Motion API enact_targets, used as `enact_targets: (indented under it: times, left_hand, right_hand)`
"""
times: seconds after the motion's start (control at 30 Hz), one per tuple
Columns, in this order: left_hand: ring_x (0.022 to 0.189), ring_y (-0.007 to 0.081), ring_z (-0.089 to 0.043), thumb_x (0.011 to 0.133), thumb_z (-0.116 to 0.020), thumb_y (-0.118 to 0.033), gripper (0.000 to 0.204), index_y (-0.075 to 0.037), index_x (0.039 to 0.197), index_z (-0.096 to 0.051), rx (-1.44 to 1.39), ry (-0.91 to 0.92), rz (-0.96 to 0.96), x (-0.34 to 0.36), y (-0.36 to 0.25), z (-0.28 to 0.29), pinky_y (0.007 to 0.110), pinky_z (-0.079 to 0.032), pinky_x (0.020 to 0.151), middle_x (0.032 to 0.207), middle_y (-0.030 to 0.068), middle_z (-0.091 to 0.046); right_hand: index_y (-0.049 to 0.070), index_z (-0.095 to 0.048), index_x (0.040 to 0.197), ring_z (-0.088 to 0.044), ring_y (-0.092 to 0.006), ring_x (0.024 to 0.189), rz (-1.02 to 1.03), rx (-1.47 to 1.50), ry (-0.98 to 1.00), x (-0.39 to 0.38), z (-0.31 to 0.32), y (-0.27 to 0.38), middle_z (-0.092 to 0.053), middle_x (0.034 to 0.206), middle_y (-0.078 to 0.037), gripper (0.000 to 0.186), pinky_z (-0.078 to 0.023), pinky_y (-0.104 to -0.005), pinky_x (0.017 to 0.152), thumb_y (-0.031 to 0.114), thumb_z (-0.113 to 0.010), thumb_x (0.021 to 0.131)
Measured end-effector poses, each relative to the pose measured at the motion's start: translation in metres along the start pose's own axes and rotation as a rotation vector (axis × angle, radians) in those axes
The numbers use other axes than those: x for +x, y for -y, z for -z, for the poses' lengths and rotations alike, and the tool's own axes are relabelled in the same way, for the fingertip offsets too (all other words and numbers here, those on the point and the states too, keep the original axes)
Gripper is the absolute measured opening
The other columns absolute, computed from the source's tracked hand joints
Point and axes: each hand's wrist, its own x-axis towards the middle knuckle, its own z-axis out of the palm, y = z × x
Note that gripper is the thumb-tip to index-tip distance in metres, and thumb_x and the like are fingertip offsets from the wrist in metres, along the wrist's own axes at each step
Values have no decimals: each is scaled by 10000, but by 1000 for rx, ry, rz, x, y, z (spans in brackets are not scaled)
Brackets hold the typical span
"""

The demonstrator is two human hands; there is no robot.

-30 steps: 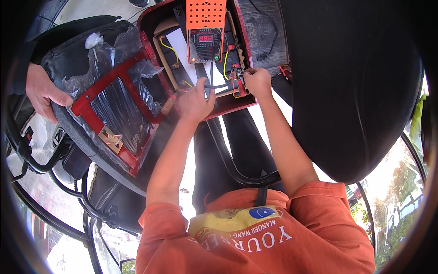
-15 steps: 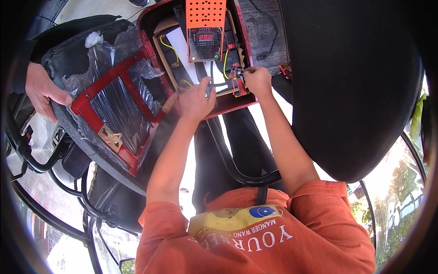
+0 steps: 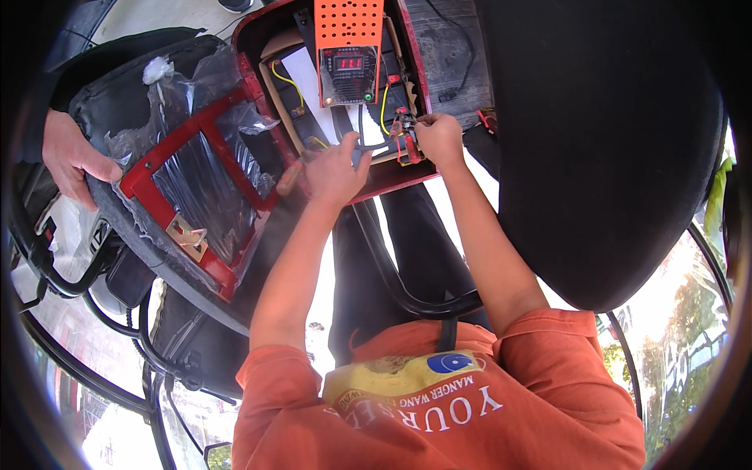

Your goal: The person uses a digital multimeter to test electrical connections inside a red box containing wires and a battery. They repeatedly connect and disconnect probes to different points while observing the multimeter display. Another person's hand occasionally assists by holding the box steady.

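An open red box (image 3: 420, 55) holds black batteries (image 3: 399, 98) with yellow wires and a white sheet. Over it sits an orange perforated device (image 3: 348, 19) with a red-lit display. My left hand (image 3: 335, 171) has bent fingers round the black cable (image 3: 370, 146) at the box's lower left; the fingertips are partly hidden. My right hand (image 3: 441, 139) pinches a red-handled metal clamp (image 3: 406, 131) at the box's right side, near the battery terminals.
Another person's hand (image 3: 74, 157) grips the tilted seat (image 3: 153, 235) with its red metal frame (image 3: 211, 125) and torn plastic. A large black cushion (image 3: 595, 141) fills the right. Black tube frames (image 3: 70, 282) lie lower left.
The lit digits on the device's display look different. Both hands, the box and the device sit very slightly higher and further left in the picture; the grips look the same.
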Motion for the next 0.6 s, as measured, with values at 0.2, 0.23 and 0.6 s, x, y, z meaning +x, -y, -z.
enact_targets:
  times: [0.2, 0.23, 0.6]
  left_hand:
    - [692, 278, -657, 897, -656, -400, 366, -170, 1169, -572, -22, -16, -18, 3, 1, -3, 414, -468, 563, 698, 52, -624]
    - [687, 273, -655, 893, -661, -405, 368, -171, 1165, -576, -30, -7, -12, 3, 1, -2, 412, -464, 560, 695, 49, -621]
    - [641, 234, -597, 888, -642, -532, 417, -229, 1174, -634, -41, 27, -11, 4, 5, 5, 394, -435, 554, 637, 31, -543]
  right_hand:
    - [-45, -727, 946, -681, -216, 593, 52, -22, -42, 9, -8, -16, -693, 709, -164, 244, -539, -328, 618, 150, -656, 817]
    - [-45, -727, 947, -681, -217, 589, 58, -20, -46, 9, -9, -17, -693, 710, -164, 243, -539, -327, 617, 148, -655, 817]
    - [-68, -713, 976, -705, -372, 852, 15, 12, -12, -12, -1, 9, -705, 879, -255, 256, -551, -401, 805, 94, -625, 798]
